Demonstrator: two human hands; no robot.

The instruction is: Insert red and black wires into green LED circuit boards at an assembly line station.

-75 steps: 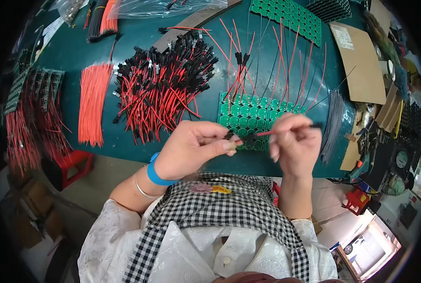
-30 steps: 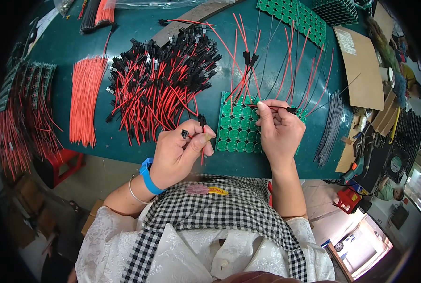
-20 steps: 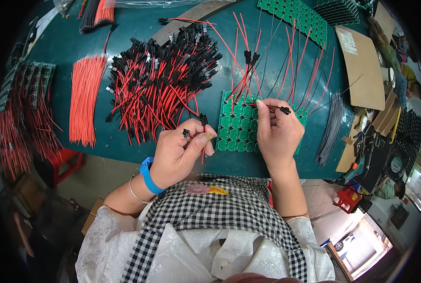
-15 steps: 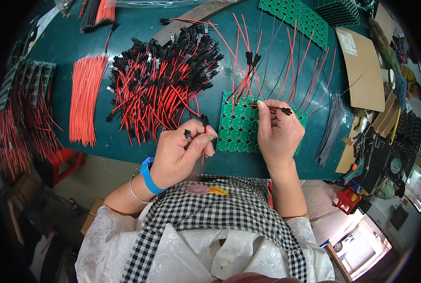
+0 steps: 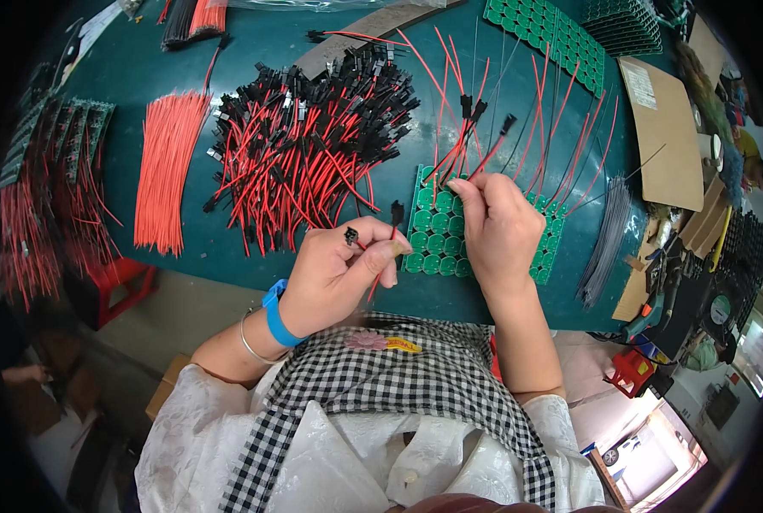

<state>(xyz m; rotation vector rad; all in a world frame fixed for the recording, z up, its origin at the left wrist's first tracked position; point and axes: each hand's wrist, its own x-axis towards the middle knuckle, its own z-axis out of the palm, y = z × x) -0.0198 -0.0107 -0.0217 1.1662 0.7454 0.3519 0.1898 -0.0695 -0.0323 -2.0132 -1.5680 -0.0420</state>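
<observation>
My left hand [image 5: 340,272] is closed on two short red wires with black connector ends [image 5: 393,215], held just off the left edge of a green panel of round circuit boards [image 5: 439,232]. My right hand [image 5: 499,224] rests on that panel, its fingers pinched on a thin wire that stands on the panel among several red and black wires [image 5: 518,137]. A big heap of red wires with black connectors [image 5: 304,145] lies beyond my left hand.
A bundle of plain orange-red wires [image 5: 166,171] lies left of the heap. Another green panel [image 5: 550,38] sits at the far edge, a brown cardboard sheet [image 5: 662,128] at the right, and a bundle of thin grey wires [image 5: 605,239] near the table's right edge.
My right hand has shifted down and left over the green panel, its fingers now on a wire standing there. The left hand stays in place with its connector wires.
</observation>
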